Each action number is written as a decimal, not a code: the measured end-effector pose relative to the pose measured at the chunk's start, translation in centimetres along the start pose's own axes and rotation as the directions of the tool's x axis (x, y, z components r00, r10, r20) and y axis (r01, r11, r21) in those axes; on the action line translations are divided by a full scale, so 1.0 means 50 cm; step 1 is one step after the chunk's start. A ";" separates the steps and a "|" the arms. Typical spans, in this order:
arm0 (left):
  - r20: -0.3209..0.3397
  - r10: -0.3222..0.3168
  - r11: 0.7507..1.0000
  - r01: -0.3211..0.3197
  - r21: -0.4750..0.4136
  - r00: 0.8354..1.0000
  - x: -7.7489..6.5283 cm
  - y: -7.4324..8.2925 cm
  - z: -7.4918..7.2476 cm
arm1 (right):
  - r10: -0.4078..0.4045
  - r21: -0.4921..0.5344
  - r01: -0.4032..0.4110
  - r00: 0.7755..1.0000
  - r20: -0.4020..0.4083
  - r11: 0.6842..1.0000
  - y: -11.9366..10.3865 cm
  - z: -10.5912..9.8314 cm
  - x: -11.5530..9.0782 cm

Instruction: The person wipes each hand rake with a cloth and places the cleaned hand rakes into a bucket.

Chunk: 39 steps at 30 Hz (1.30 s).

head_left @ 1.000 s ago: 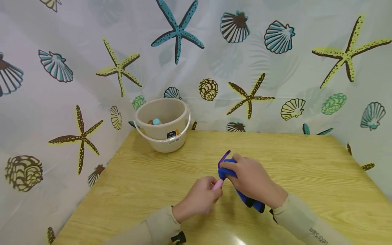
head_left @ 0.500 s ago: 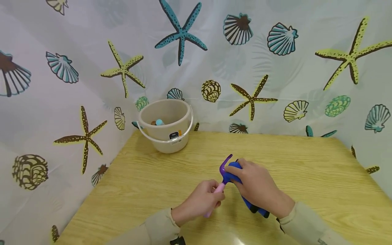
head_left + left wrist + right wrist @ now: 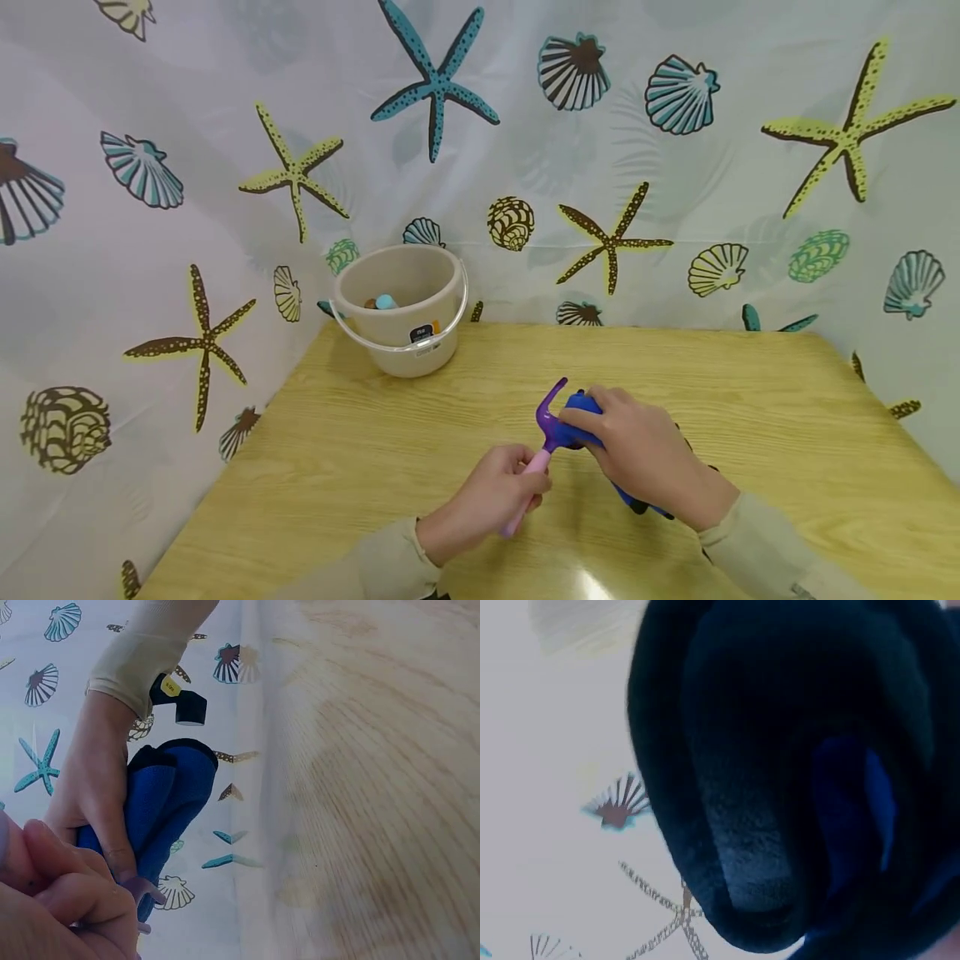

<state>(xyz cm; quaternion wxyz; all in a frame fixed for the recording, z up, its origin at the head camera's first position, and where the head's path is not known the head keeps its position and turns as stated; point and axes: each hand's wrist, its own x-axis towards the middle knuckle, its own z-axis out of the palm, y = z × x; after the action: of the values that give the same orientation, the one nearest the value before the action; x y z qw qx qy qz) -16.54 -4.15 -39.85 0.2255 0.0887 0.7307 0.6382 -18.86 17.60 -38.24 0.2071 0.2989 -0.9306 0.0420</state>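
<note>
A small tool with a pink handle point(image 3: 527, 492) and a curved purple head point(image 3: 546, 421) is held over the table, tilted up and away. My left hand point(image 3: 487, 500) grips the handle, fingers curled round it. To its right, my right hand point(image 3: 645, 450) holds a folded blue cloth point(image 3: 583, 408) with dark edging against the right side of the purple head. That side of the head is covered, so its full shape is hidden. In the left wrist view the cloth point(image 3: 169, 795) hangs in folds below the right hand; in the right wrist view its dark folds point(image 3: 757, 825) fill much of the picture.
A beige bucket point(image 3: 401, 325) with a wire-like handle stands at the back left of the wooden table point(image 3: 712, 375). Inside lie a light blue item point(image 3: 385, 302) and a brown one. A curtain point(image 3: 675, 167) printed with shells and starfish hangs behind and beside the table.
My right hand has shifted right with the cloth, uncovering more of the purple head. The left hand keeps its grip, and more of the pink handle shows.
</note>
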 end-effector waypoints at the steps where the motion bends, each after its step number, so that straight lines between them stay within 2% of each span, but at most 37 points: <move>1: -0.009 -0.001 1.000 0.000 -0.006 1.000 -0.001 0.000 0.000 | -0.006 -0.027 0.006 1.000 -0.006 1.000 0.005 0.002 -0.004; 4: -0.029 -0.005 1.000 0.005 -0.018 1.000 -0.003 0.002 0.000 | -0.014 -0.111 0.011 1.000 -0.022 0.994 0.018 0.007 -0.015; 6: -0.032 -0.015 1.000 0.014 -0.021 0.999 -0.004 0.003 -0.001 | 0.004 -0.110 -0.007 1.000 -0.025 0.994 0.022 0.010 -0.020; 10: -0.035 -0.005 0.999 0.004 -0.033 0.999 -0.002 0.006 -0.002 | 0.054 0.039 -0.053 0.998 -0.027 0.998 0.009 0.006 -0.023; 12: -0.032 0.003 0.999 -0.005 -0.047 0.999 0.001 0.005 -0.004 | 0.039 0.120 -0.034 0.999 -0.037 0.992 -0.005 0.000 -0.019; 15: -0.013 0.006 0.998 -0.007 -0.065 1.000 0.005 0.005 -0.007 | -0.011 0.162 0.018 0.999 -0.044 0.987 -0.021 -0.006 -0.010; 17: 0.002 0.003 0.997 -0.003 -0.072 1.000 0.007 0.003 -0.008 | -0.017 0.166 0.020 1.000 -0.021 0.986 -0.024 -0.007 -0.003; 21: 0.018 -0.001 0.998 0.002 -0.070 1.000 0.003 -0.002 -0.006 | 0.045 0.131 -0.051 0.998 0.045 0.990 -0.010 -0.003 0.006; 24: 0.027 0.001 0.998 0.001 -0.061 1.000 -0.002 -0.004 -0.003 | 0.062 0.059 -0.065 0.997 0.053 0.996 0.003 0.003 0.007; 28: 0.023 -0.001 0.999 0.002 -0.054 1.000 -0.004 -0.003 -0.001 | 0.012 -0.064 -0.013 1.000 -0.016 0.998 0.013 0.010 0.009; 31: 0.011 -0.009 0.998 0.009 -0.061 1.000 -0.004 -0.001 -0.002 | -0.043 -0.158 0.029 0.995 -0.085 0.987 0.013 0.014 0.014; 34: 0.004 -0.013 0.997 0.013 -0.072 1.000 -0.005 0.001 -0.002 | -0.062 -0.229 0.028 0.988 -0.140 0.973 0.013 0.010 0.019; 37: 0.006 -0.008 0.997 0.008 -0.080 1.000 -0.005 0.002 0.000 | -0.028 -0.190 -0.001 0.988 -0.152 0.982 0.010 -0.003 0.024; 39: 0.005 0.000 0.997 0.001 -0.076 1.000 -0.004 0.003 0.000 | -0.010 -0.126 -0.005 0.992 -0.123 0.992 0.005 -0.012 0.028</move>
<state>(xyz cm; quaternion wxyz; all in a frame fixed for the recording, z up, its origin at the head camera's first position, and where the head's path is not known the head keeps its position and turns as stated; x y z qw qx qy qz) -16.39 -4.18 -39.64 0.2307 0.0816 0.7054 0.6652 -19.82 17.16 -37.12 0.2827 0.2831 -0.9165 0.0011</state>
